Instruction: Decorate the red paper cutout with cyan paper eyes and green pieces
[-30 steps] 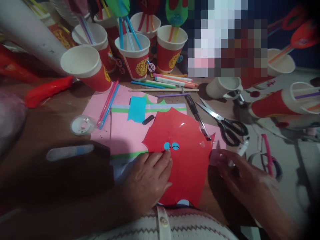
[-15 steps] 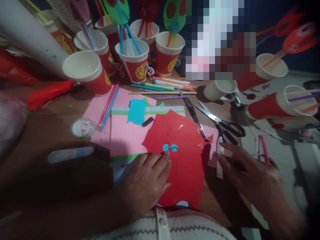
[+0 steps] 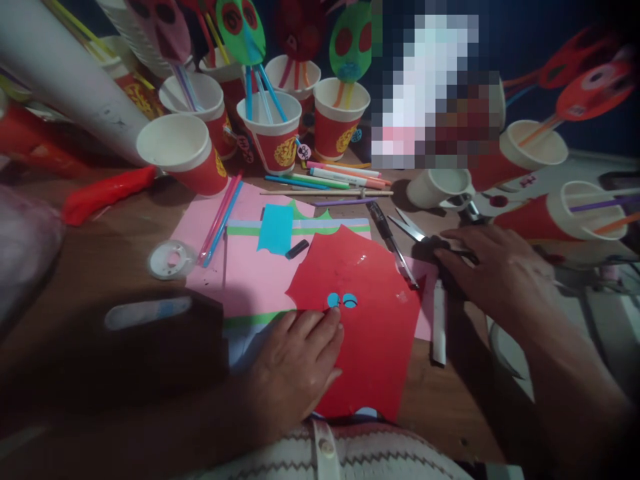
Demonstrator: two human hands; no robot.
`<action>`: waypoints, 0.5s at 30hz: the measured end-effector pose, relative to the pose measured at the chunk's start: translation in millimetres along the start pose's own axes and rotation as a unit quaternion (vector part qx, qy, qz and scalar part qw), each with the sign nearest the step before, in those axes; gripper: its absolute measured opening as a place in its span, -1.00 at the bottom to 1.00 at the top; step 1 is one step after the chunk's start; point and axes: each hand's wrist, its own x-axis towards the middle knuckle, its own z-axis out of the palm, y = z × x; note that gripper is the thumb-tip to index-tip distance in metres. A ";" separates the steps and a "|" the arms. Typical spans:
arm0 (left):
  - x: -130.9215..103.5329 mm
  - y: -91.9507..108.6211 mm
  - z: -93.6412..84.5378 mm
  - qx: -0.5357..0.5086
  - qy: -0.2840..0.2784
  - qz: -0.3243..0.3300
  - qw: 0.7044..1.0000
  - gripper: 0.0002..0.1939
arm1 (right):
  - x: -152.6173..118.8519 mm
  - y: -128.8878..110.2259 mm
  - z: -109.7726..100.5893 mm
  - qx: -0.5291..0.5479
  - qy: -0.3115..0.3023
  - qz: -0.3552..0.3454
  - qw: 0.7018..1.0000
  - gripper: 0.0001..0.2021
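Note:
My left hand [image 3: 303, 360] lies flat on the lower left of a red paper [image 3: 370, 353], fingertips beside two small blue pieces [image 3: 343, 301]. Over the handles of the black scissors [image 3: 414, 230] is my right hand [image 3: 480, 267], its fingers bent down on them; whether they grip the handles cannot be made out. The scissor blades point up and left. Below that hand stands out a white tube-like stick [image 3: 439, 323] on the table. A black pen [image 3: 393, 243] lies along the red paper's upper right edge.
Red and white cups [image 3: 270, 133] with straws and paper faces line the back. Pink paper [image 3: 250, 273], a blue card [image 3: 276, 228], markers [image 3: 330, 177], a tape roll [image 3: 173, 259] and a white mug [image 3: 437, 189] lie around. More cups [image 3: 560, 213] lean at the right.
My right hand has moved up from the white stick to the scissor handles, leaving the stick on the table. My left hand stays on the red paper.

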 end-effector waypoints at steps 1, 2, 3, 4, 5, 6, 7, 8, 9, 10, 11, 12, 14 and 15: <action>0.2 -0.4 -0.3 -0.001 0.001 0.001 1.000 -0.64 | -0.2 2.8 1.4 -0.005 -0.011 0.002 1.000 -0.71; 0.2 -0.7 -0.5 -0.003 0.001 0.004 1.000 -0.64 | -0.4 5.2 2.1 -0.007 -0.025 0.008 1.000 -0.70; 0.3 -0.9 -0.6 -0.005 0.001 0.006 1.000 -0.64 | -0.7 7.1 2.2 -0.004 -0.043 0.018 0.999 -0.70; 0.2 -1.1 -0.6 -0.007 0.002 0.007 1.000 -0.64 | -0.7 8.5 1.8 0.002 -0.060 0.027 0.998 -0.71; 0.2 -1.2 -0.6 -0.009 0.003 0.007 1.000 -0.64 | -0.3 9.5 1.2 0.010 -0.075 0.035 0.996 -0.72; 0.3 -1.4 -0.6 -0.009 0.004 0.007 1.000 -0.65 | 0.4 9.9 0.4 0.019 -0.086 0.043 0.995 -0.73; 0.3 -1.5 -0.6 -0.009 0.004 0.006 1.000 -0.65 | 1.5 10.0 -0.4 0.027 -0.092 0.049 0.994 -0.75; 0.5 -1.7 -0.7 -0.009 0.004 0.005 1.000 -0.65 | 2.8 9.7 -1.2 0.036 -0.095 0.053 0.993 -0.76; 0.6 -1.8 -0.9 -0.008 0.002 0.007 1.000 -0.65 | 4.3 9.2 -1.9 0.044 -0.099 0.058 0.992 -0.77; 0.7 -2.0 -1.3 -0.008 0.000 0.009 1.000 -0.64 | 5.9 8.7 -2.5 0.052 -0.104 0.064 0.991 -0.78; 0.7 -2.2 -1.8 -0.008 -0.004 0.011 1.000 -0.64 | 7.4 8.0 -3.0 0.062 -0.113 0.072 0.989 -0.79; 0.7 -2.2 -2.4 -0.008 -0.008 0.013 1.000 -0.64 | 8.9 7.3 -3.3 0.072 -0.121 0.080 0.987 -0.79; 0.6 -2.3 -3.3 -0.007 -0.012 0.016 1.000 -0.65 | 11.7 5.6 -3.6 0.091 -0.133 0.093 0.983 -0.78; 0.6 -2.2 -3.6 -0.008 -0.012 0.016 1.000 -0.65 | 13.0 4.6 -3.4 0.097 -0.135 0.097 0.981 -0.78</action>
